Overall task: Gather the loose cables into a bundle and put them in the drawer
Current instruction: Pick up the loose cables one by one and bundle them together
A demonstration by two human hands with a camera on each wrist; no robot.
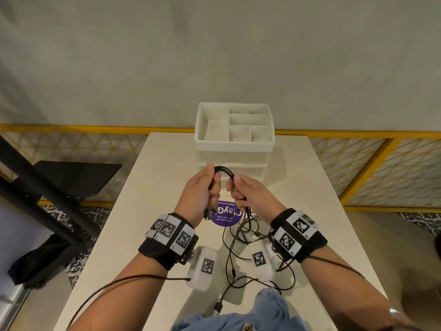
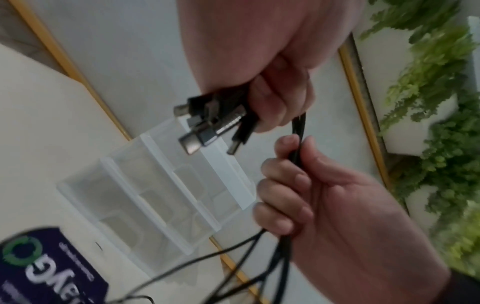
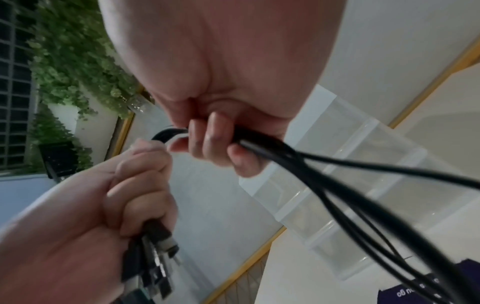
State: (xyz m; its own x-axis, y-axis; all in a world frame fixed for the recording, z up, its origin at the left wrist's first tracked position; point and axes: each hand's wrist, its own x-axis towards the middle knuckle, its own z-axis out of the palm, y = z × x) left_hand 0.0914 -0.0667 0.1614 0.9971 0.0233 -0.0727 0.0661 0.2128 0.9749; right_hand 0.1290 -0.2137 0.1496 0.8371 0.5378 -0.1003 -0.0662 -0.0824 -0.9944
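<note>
Listing contents from largest to smallest, all placed relative to the drawer unit.

Table (image 1: 310, 187), one: white top, carrying the drawer unit at its far end.

Drawer unit (image 1: 235, 149), one: translucent white plastic, stacked drawers with an open divided tray on top. All drawer fronts sit flush; no cable is inside any compartment.

Hands, two: both raised just in front of the drawer unit, between it and the person. Left hand (image 1: 198, 189) is fisted around one end of the bundle, with several connector plugs (image 2: 207, 125) sticking out below its curled fingers (image 2: 270, 107); exact plug count cannot be told, at least four. Right hand (image 1: 253, 194) is likewise curled tight round the strands, fingers (image 3: 215, 142) wrapped over them.

Cables (image 1: 224, 169), several, black: exact count cannot be told. They arch as a short gathered loop between the two fists, nearest the drawer unit's lower front. From the right hand the loose lengths (image 1: 238, 247) hang down and trail across the table toward the person, spread apart and crossing one another.

Sticker (image 1: 226, 217), one: round, purple, white lettering, flat on the table on the near side of the drawer unit, partly hidden by both hands.

White tagged blocks, two: under the wrists, nearer the person than the sticker. Left one (image 1: 202, 266), right one (image 1: 262, 261).
</note>
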